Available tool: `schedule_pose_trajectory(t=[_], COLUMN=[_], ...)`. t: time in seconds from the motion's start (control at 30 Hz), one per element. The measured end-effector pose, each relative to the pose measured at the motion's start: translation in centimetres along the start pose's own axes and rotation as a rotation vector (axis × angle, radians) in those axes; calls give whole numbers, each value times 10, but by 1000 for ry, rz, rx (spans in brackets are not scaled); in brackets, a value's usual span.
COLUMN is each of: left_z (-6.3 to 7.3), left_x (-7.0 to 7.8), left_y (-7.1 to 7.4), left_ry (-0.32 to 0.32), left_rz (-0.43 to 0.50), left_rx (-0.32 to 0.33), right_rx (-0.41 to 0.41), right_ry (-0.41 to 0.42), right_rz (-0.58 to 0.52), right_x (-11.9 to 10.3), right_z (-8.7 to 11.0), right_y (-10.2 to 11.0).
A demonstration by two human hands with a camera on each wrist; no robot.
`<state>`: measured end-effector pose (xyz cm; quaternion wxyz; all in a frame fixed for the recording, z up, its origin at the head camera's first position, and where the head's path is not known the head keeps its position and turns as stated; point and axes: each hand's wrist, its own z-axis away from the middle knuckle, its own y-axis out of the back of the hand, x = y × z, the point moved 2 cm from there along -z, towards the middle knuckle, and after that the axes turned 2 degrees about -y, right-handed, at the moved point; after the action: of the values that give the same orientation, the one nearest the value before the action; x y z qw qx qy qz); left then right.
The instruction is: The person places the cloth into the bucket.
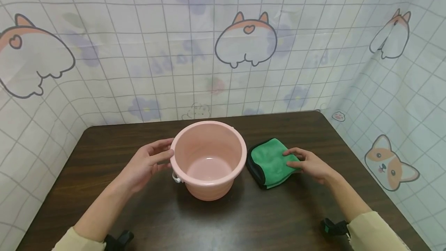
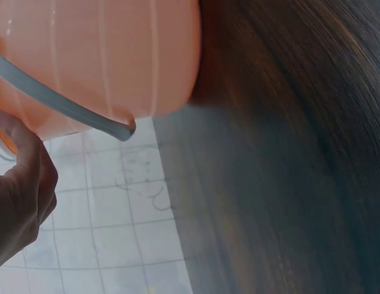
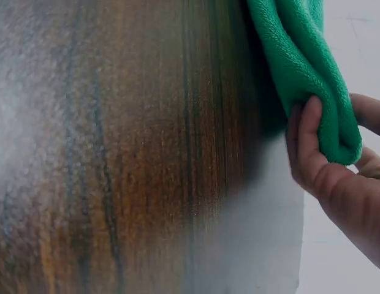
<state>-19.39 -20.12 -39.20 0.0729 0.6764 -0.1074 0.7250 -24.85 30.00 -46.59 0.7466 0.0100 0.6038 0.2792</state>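
Note:
A pink plastic bucket point(image 1: 209, 187) stands upright on the dark wooden table, its inside bare. Its pale handle point(image 2: 67, 104) hangs down against the side, as seen in the left wrist view. At the bucket's left rim is my left hand point(image 1: 150, 162), fingertips right against the outer wall and fingers loosely bent. To the right of the bucket lies a folded green cloth point(image 1: 273, 162) with black edging. My right hand point(image 1: 310, 164) pinches its right edge, thumb on one side and fingers on the other; the right wrist view shows the fold between them.
The dark wooden table point(image 1: 265, 220) reaches back to a wall covering point(image 1: 195, 80) with a grid and corgi pattern. The same covering encloses the left and right sides. Black straps point(image 1: 334, 227) sit at both wrists.

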Motion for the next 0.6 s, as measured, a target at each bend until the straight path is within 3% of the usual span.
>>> schedule_pose_trajectory(t=[0.17,0.4,0.6], left_z=[-1,-3,-4], left_x=[2,2,4], left_y=[1,2,2], left_ry=[35,51,50], left_rz=[29,30,22], left_rx=[-9,-29,-42], right_rx=[-23,-54,-3], right_ry=[39,60,85], right_rz=[-101,-137,-120], right_x=[-3,-12,-25], right_z=[1,2,3], right_y=[1,3,5])
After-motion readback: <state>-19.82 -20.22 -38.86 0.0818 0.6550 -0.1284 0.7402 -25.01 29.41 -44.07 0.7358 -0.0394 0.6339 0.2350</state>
